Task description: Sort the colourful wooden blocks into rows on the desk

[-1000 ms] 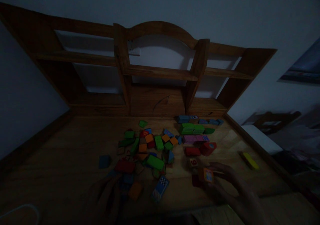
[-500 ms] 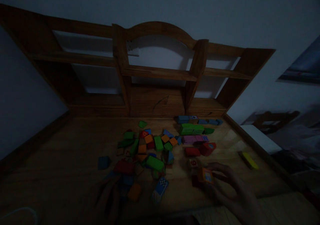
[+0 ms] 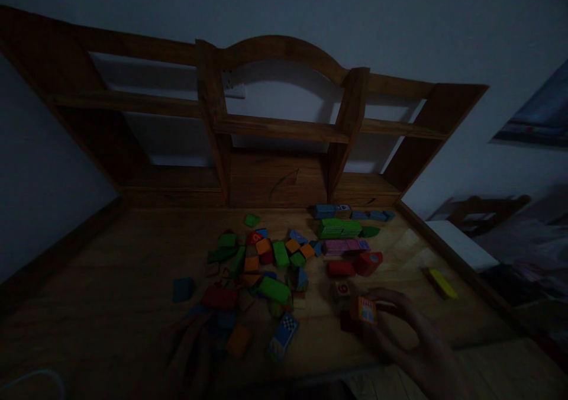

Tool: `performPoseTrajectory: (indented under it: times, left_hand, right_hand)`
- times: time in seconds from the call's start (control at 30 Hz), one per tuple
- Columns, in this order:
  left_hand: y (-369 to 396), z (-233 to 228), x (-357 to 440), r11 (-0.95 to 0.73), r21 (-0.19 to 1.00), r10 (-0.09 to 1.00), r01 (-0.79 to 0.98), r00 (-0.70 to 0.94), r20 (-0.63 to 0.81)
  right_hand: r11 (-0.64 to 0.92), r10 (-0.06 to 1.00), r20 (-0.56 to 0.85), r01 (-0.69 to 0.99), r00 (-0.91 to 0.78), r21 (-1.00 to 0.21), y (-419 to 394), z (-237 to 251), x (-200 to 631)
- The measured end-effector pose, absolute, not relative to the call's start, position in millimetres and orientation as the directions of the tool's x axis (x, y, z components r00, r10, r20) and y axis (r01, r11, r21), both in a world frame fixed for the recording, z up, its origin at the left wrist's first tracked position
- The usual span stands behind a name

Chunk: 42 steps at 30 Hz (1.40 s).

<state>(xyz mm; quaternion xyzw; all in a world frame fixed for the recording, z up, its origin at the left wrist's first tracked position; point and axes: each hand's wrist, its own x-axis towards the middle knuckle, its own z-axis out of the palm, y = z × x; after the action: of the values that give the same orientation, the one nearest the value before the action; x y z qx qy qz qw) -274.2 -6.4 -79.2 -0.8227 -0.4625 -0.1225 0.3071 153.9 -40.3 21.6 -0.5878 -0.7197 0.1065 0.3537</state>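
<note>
At the lower right, my right hand (image 3: 415,332) pinches an orange block (image 3: 366,310) with a printed picture on its face, thumb below and fingers above. A dark red block (image 3: 348,322) and a wooden block with a red number (image 3: 341,289) lie just left of it. My left hand (image 3: 189,350), in deep shadow, rests at the near left edge of the block pile with its fingers apart. Close to its fingertips are blue blocks (image 3: 225,319), a red block (image 3: 220,297) and an orange block (image 3: 239,340). Whether it touches one is too dark to see.
Mixed blocks, among them a green one (image 3: 274,290), are heaped mid-table (image 3: 133,258). Sorted rows of blue, green (image 3: 339,228), pink (image 3: 346,247) and red blocks (image 3: 341,268) lie to the right. A yellow block (image 3: 442,283) sits far right. Behind stands a wooden shelf (image 3: 284,129).
Almost nothing differs. The orange block in my right hand has turned or shifted slightly, and the view has moved a little. My left hand stays at the pile's edge.
</note>
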Motion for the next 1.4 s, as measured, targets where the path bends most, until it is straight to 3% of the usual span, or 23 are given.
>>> performPoseTrajectory:
  times: [0.17,0.33,0.5,0.73,1.0,1.4]
  left_hand:
    - [-5.8,-78.9,-276.6,-0.400,-0.397,0.660,0.826,0.561,0.500]
    - [-4.9,-77.6,-278.7,-0.428,-0.411,0.640,0.805,0.591,0.492]
    - [-7.5,-77.7,-273.7,-0.380,-0.385,0.682,0.841,0.536,0.498]
    - [-11.1,-79.0,-270.6,-0.367,-0.378,0.687,0.850,0.522,0.506]
    - [-5.1,-73.1,-277.1,-0.413,-0.385,0.679,0.825,0.561,0.474]
    - [-8.3,-80.5,-276.7,-0.377,-0.412,0.687,0.830,0.549,0.476]
  right_hand:
    - [0.286,0.911,0.408,0.797,-0.055,-0.532,-39.8,25.0,156.0]
    - [0.274,0.931,0.361,0.771,-0.062,-0.575,-43.2,25.8,158.9]
    - [0.252,0.967,0.204,0.673,-0.151,-0.696,-52.3,22.0,160.4]
    - [0.160,0.978,0.029,0.648,-0.209,-0.745,-64.9,22.9,154.9]
    - [0.189,0.957,-0.023,0.680,-0.290,-0.708,-58.3,27.3,161.3]
    - [0.179,0.953,-0.014,0.603,-0.301,-0.777,-46.8,34.5,163.0]
